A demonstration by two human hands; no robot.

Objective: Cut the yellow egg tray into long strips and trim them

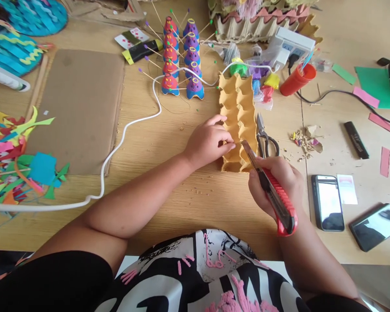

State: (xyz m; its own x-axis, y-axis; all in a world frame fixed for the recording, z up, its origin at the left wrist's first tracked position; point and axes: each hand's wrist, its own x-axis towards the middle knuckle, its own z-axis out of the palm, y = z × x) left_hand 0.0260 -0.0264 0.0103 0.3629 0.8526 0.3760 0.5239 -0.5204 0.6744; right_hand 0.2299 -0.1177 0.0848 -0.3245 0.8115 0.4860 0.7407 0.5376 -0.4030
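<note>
A yellow-brown egg carton piece (237, 104) with two rows of cups lies on the wooden table in front of me. My left hand (209, 143) rests on its left edge, fingers bent and holding the carton. In my right hand (274, 184) is a red utility knife (279, 199), its blade out and the tip over the lower middle of the carton. Black-handled scissors (266, 141) lie just right of the carton. Beyond my left hand stand painted carton figures, a red row (170, 67) and a purple row (194, 65), with pins and sticks in them.
A white cable (126, 128) crosses the table on the left, beside a cardboard sheet (81, 104) and paper scraps (6, 151). To the right are a red cup (297, 80), carton shavings (307, 141), and two phones (328, 203). A power strip (294, 43) sits at the back.
</note>
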